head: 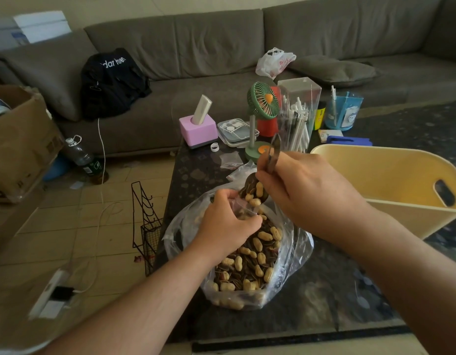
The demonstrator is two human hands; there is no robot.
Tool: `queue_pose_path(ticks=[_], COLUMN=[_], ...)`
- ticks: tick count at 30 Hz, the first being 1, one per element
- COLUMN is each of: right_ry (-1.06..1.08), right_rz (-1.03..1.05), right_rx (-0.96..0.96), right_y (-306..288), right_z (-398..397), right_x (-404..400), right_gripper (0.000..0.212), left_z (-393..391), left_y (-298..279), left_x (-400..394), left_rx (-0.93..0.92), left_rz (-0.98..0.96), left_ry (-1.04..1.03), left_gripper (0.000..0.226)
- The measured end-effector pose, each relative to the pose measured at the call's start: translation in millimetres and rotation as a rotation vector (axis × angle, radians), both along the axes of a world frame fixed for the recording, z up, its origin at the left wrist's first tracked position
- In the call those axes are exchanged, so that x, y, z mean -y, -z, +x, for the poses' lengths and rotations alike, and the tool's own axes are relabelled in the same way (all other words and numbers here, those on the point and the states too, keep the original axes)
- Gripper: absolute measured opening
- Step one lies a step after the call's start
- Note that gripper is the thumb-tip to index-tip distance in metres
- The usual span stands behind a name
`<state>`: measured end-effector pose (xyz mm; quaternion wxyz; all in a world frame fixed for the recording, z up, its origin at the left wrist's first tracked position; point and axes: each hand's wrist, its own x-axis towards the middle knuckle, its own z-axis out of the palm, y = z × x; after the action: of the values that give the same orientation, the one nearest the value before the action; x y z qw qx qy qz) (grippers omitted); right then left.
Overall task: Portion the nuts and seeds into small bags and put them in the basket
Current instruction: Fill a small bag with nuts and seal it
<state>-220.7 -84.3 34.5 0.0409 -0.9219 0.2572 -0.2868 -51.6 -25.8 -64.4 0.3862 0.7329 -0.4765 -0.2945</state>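
Left hand (228, 221) pinches small bag (243, 210) mouth; right hand (298, 190) grips spoon (257, 189) handle, tipping nuts. Bag thin, limp, slippery: likely best held at rim.

A clear plastic bag of peanuts and sunflower seeds (247, 260) sits on the dark stone desk (324, 290), near its front edge. Over it the left hand (227, 221) holds a small clear bag (243, 208) — the right hand (306, 193) tilts a metal spoon (257, 188) into it. A pale yellow plastic basket (391, 185) stands to the right. Behind, a small green desk fan (262, 103); further back, a grey fabric sofa (221, 47).
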Motion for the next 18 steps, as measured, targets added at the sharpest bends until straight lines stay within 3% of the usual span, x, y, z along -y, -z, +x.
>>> queue_pose_path(ticks=[18], right_ry=[-0.060], right_rz=[0.019], right_rx=[0.028], right_y=[2.3], right_z=[-3.6], right_x=[5.2], right_gripper=[0.021], left_z=[2.8], left_y=[3.3], left_x=[1.8], left_rx=[0.019], left_rz=[-0.032], left_ry=[-0.024], left_gripper=[0.059])
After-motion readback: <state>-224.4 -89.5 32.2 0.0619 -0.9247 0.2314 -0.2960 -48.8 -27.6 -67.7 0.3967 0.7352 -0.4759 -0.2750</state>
